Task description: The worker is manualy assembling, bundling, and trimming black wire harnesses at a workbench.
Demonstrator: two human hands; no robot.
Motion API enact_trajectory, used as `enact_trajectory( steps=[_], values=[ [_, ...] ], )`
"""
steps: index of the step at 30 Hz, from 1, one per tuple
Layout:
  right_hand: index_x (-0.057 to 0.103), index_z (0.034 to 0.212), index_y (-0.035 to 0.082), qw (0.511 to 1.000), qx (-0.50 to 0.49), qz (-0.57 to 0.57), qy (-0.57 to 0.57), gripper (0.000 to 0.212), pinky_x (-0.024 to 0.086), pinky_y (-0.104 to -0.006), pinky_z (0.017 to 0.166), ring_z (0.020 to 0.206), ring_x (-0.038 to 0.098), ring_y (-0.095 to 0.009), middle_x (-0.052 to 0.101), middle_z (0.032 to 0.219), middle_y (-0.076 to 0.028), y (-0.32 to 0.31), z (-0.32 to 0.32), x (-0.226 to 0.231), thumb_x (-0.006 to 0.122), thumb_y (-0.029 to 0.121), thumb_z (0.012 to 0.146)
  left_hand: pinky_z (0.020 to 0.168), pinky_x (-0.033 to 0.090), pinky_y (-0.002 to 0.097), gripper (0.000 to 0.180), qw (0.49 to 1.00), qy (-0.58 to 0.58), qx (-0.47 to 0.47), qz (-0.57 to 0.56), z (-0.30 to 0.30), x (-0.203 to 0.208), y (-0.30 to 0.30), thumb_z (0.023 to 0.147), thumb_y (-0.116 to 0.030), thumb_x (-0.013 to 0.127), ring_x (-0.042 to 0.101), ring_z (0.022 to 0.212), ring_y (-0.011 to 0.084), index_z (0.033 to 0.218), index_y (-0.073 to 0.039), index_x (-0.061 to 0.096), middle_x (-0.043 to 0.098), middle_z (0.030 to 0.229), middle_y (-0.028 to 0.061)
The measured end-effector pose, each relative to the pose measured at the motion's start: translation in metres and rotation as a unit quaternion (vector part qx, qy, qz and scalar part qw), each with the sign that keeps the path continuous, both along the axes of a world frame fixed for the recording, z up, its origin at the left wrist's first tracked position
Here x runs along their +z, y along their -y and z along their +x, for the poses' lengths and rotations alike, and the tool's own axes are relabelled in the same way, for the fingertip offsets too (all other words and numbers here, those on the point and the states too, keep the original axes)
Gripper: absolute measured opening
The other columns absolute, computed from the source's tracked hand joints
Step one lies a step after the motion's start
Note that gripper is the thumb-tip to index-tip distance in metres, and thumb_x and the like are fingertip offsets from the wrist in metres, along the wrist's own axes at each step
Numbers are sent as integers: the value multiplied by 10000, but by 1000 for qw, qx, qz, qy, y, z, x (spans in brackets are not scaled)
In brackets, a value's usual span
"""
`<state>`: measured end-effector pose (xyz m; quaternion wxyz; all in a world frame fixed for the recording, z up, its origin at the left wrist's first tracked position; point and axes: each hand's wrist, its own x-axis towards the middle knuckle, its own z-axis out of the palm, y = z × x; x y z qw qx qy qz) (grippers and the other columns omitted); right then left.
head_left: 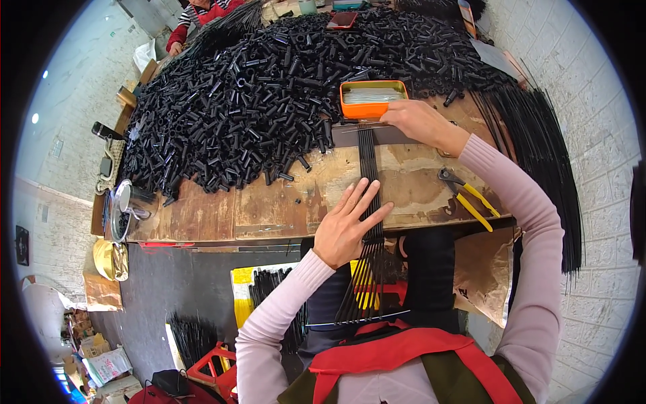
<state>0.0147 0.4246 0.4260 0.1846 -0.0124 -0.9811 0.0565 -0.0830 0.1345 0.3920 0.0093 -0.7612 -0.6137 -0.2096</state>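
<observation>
My left hand (pixel 345 225) lies flat with its fingers spread over a row of thin black rods (pixel 367 151), pressing them against the wooden table. The rods run from the table's middle over its front edge, and their near ends fan out above my lap. My right hand (pixel 417 122) is at the front right corner of an orange box (pixel 367 110) holding many thin, pale pins or wires. Its fingers are pinched together near the rods' far ends; what they hold, if anything, is too small to make out.
A large heap of short black tubes (pixel 256 101) covers the table's back and left. Yellow-handled pincers (pixel 471 202) lie on the right. Long black rods (pixel 538 161) hang off the right side. A dark red phone (pixel 342 21) rests on the heap. Another person's hand (pixel 175 48) shows far left.
</observation>
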Motion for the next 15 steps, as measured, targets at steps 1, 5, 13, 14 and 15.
enact_trajectory(
  steps=[1, 5, 13, 14, 15],
  values=[
    [698, 986, 14, 1000, 4, -25, 4, 174, 526, -405, 784, 885, 652, -323, 666, 927, -144, 0, -2, 0, 587, 64, 861, 1156, 311, 458, 730, 1000, 4, -1, 0, 0, 0, 0, 706, 26, 599, 336, 1430, 340, 1392, -215, 530, 359, 1541, 149],
    [694, 979, 1, 999, 16, -42, -16, 160, 525, -400, 793, 888, 650, -325, 671, 950, -144, 3, -7, -3, 611, 80, 868, 1157, 308, 457, 718, 1000, -3, -3, -3, 0, 2, 0, 712, 19, 593, 336, 1429, 341, 1389, -212, 533, 359, 1541, 151],
    [705, 985, 12, 998, -59, -28, -8, 171, 516, -413, 820, 909, 647, -331, 688, 946, -151, 0, 0, -6, 609, 102, 876, 1157, 308, 454, 707, 1000, 6, -5, 9, -1, 3, 0, 710, 15, 590, 341, 1426, 343, 1380, -206, 541, 360, 1539, 156],
    [704, 998, 17, 998, -48, -34, 11, 183, 518, -422, 803, 890, 647, -337, 688, 936, -162, -3, 0, -5, 605, 102, 871, 1157, 308, 454, 707, 1000, 5, -5, 11, -1, 4, 0, 710, 15, 590, 341, 1426, 343, 1380, -206, 541, 360, 1539, 156],
    [704, 998, 17, 998, -48, -33, 11, 183, 518, -422, 803, 890, 647, -337, 688, 936, -162, -1, -3, -5, 605, 102, 871, 1156, 308, 458, 715, 1000, 11, -6, 10, -1, 1, 0, 714, 23, 584, 337, 1428, 343, 1388, -211, 533, 358, 1540, 157]
  ],
)
